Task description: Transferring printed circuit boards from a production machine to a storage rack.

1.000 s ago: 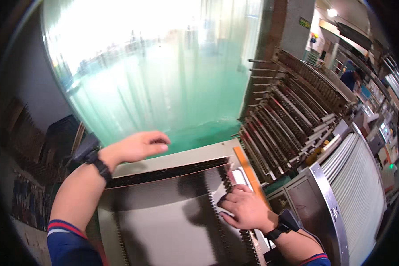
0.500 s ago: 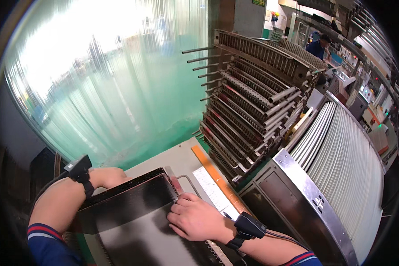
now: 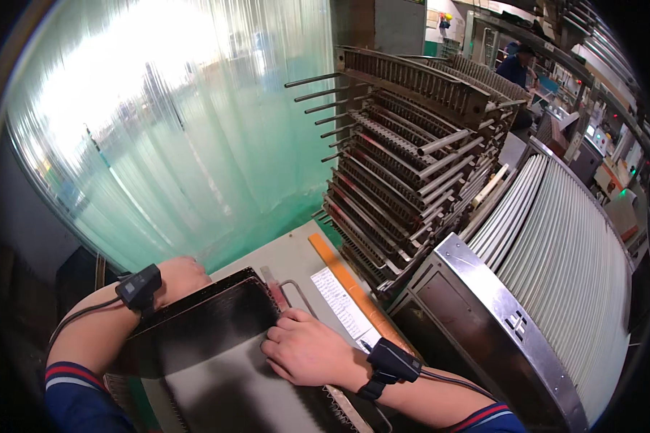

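Observation:
A black, box-like rack with slotted, toothed edges lies in front of me, a pale grey surface showing inside its walls. Over its right-hand wall my right hand is closed, fingers curled around the rim beside a bent metal handle. Just beyond the far left wall is my left hand, back upward; its fingertips are turned away and mostly hidden, so its grip is unclear. Each wrist carries a small black device on a strap with a cable.
The rack lies on a pale tabletop. A written paper sheet and an orange-brown strip lie to the right. Stacked metal racks with protruding rods stand behind, near a roller conveyor. A clear strip curtain hangs left; a person works far off.
My left hand has risen slightly, showing more of its back above the rack's far wall. My right hand stays on the right wall, while the view has shifted a little.

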Tool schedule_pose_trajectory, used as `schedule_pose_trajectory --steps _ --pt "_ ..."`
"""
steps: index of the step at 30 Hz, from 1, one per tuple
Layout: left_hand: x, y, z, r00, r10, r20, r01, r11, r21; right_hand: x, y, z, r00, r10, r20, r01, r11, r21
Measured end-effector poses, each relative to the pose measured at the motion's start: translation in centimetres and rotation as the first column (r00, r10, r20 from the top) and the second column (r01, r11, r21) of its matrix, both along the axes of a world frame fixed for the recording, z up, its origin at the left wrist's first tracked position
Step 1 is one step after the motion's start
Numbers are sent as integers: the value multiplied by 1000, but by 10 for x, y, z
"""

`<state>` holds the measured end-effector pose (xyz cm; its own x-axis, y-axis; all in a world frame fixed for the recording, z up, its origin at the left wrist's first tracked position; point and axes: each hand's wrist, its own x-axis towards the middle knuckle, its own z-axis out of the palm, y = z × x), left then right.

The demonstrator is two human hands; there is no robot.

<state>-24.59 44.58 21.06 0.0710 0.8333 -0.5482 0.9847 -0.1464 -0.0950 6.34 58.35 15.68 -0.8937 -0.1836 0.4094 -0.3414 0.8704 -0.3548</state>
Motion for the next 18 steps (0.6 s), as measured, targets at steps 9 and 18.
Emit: schedule_pose_trajectory --steps 9,18 --pt "-18 -33 -36 690 723 28 -720 690 -78 -4 -3 1 999 41 -18 -41 999 -32" --pt "3 2 -35 677 736 29 -732 676 -80 0 3 -8 997 -44 -64 38 996 -80"
